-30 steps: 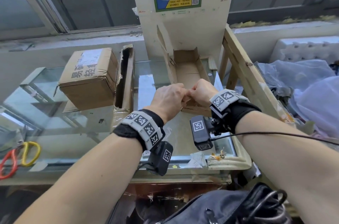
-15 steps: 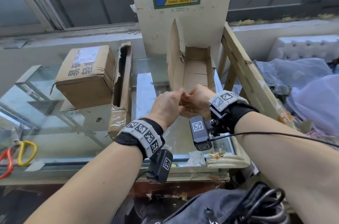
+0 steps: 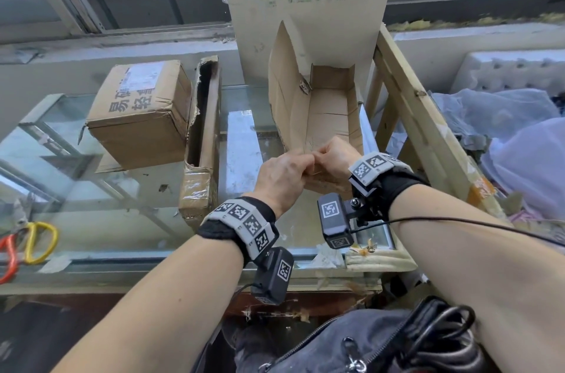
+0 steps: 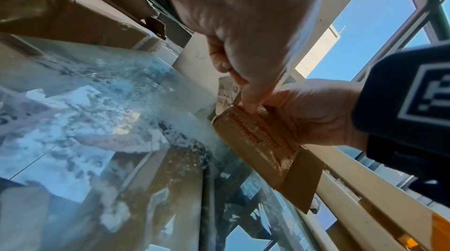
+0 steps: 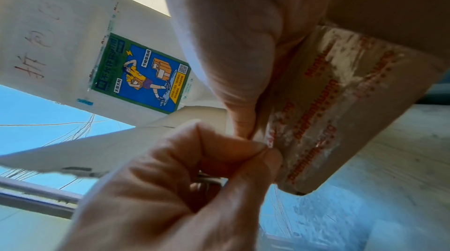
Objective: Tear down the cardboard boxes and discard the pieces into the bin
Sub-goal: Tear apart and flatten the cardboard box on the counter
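Note:
An open brown cardboard box [image 3: 328,109] stands tilted on the glass table [image 3: 244,143] before the pillar, one tall flap up at its left. Both hands meet at its near edge. My left hand [image 3: 301,158] pinches the taped edge with thumb and finger, and my right hand [image 3: 319,155] pinches the same edge right beside it. In the left wrist view the left hand [image 4: 248,101] presses on the red-printed tape of the box [image 4: 265,139]. From the right wrist, the right hand [image 5: 246,132] and left hand [image 5: 263,151] touch at the box's [image 5: 328,101] corner.
A closed taped box [image 3: 137,112] and a narrow torn box [image 3: 203,134] sit at the table's left. Scissors [image 3: 27,247] with red and yellow handles lie at the far left. A wooden frame [image 3: 422,128] and plastic bags [image 3: 519,152] crowd the right; a black bag [image 3: 382,342] is below.
The open box has been tipped up, so its far end and tall flap stand higher against the pillar. Both hands kept their pinch on the near edge and rose slightly.

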The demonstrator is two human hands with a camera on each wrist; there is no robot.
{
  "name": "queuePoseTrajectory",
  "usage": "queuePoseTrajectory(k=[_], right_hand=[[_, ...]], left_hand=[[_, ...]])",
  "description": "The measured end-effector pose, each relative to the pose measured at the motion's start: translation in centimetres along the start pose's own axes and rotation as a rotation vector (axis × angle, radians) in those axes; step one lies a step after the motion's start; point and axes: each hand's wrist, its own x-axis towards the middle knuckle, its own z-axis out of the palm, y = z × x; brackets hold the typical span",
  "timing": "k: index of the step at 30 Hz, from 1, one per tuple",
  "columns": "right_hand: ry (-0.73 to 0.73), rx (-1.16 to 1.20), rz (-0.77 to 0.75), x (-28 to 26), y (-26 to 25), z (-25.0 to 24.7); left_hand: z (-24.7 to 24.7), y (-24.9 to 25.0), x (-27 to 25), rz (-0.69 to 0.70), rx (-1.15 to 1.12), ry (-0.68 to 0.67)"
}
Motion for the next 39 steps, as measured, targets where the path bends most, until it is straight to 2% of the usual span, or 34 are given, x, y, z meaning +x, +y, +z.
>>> queuePoseTrajectory(k=[7,10,13,15,18,24,29,33,35,39], right_hand=[[-0.091,0.265,0.089,0.6,0.6,-0.1],[-0.116,0.149,0.026,0.3,0.6,-1.4],[-0.266,0.153,-0.025,-0.7,0.8,-2.8],[-0.323,0.162,-0.05,-1.1,1.0,-3.1],[-0.262,0.166,-0.046,-1.1,1.2,-2.8],[-0.123,0.024,-0.028,-1.0,1.1,-2.4],[-0.086,0.033,-0.04,-1.0,0.8,-2.0],[-0.078,-0.059,-0.05,-1.1,0.3,-1.6],[-0.088,-0.084,-0.043,-1.2,0.1,-1.2],[-0.062,-0.077,-0.007,-1.0,-0.3,-0.7]], left_hand=[[0.3,-0.3,-0.2,0.019,0.002,0.038],[0.5,-0.6,-0.3,-0.046,0.006,0.048],[0.2,-0.7,-0.3,-0.094,-0.047,0.058],[0.0,-0.6,0.0,-0.071,-0.038,0.055],[-0.1,-0.5,0.3,-0.014,0.026,0.105],[0.9,-0.2,0.0,0.125,0.182,0.199],[1.4,-0.6,-0.5,0.16,0.149,0.263],[1.6,-0.4,-1.0,0.186,0.14,0.224],[1.5,-0.5,-1.0,0.149,0.124,0.176],[1.1,-0.3,-1.2,0.159,0.02,0.225]])
